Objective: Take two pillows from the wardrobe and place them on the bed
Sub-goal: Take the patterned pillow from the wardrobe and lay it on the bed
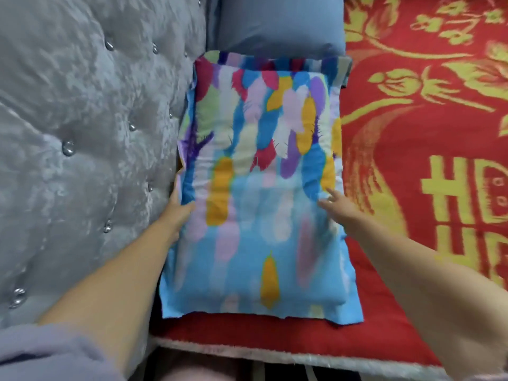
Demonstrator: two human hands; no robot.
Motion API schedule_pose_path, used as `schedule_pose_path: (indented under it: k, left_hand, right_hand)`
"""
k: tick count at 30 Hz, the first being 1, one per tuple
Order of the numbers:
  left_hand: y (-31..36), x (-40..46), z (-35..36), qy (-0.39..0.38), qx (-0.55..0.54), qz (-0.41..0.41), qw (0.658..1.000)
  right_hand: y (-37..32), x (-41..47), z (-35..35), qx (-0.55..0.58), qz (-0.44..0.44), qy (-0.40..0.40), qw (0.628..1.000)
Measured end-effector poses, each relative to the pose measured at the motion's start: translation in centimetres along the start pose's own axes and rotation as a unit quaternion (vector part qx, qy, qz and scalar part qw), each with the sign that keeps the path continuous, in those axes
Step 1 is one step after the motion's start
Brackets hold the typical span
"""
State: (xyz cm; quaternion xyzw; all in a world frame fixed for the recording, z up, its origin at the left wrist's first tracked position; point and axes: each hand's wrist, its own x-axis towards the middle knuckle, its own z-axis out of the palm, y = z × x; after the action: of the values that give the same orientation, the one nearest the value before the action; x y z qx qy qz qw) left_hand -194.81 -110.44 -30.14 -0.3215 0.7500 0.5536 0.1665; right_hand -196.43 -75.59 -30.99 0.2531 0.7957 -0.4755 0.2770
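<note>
A colorful pillow (258, 188) lies flat on the bed (412, 133), on a red blanket with yellow patterns. Another colorful pillow (275, 60) peeks out from under its far end. The left hand (178, 207) holds the pillow's left edge, thumb on top. The right hand (338, 204) rests on the right side, fingers loose and spread. A gray padded headboard (82, 133) is just beside the pillow. A blue pillow (280, 23) sits behind.
</note>
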Motion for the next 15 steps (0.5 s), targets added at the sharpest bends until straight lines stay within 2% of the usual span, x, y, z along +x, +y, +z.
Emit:
schedule_pose_path:
  k: [3,6,8,11,15]
  left_hand:
    - [-4.3,-1.5,0.4,0.055,0.088,-0.112,0.988]
    - [-7.6,-2.8,1.0,0.068,0.128,-0.19,0.971]
    - [-7.9,-2.7,1.1,0.074,0.151,-0.188,0.968]
    - [-6.9,-2.5,0.4,0.083,0.152,-0.134,0.976]
    - [-6.9,-3.2,-1.2,0.129,0.292,-0.079,0.944]
  right_hand:
    - [4.8,-2.8,1.8,-0.076,0.066,0.031,0.994]
    - [7.8,-5.6,2.4,0.022,0.17,0.015,0.985]
    - [8.6,-6.4,2.6,0.068,0.179,-0.005,0.982]
    - [8.6,-6.5,2.9,0.069,0.14,-0.011,0.988]
    - [9.2,-7.7,5.4,0.065,0.133,-0.027,0.989]
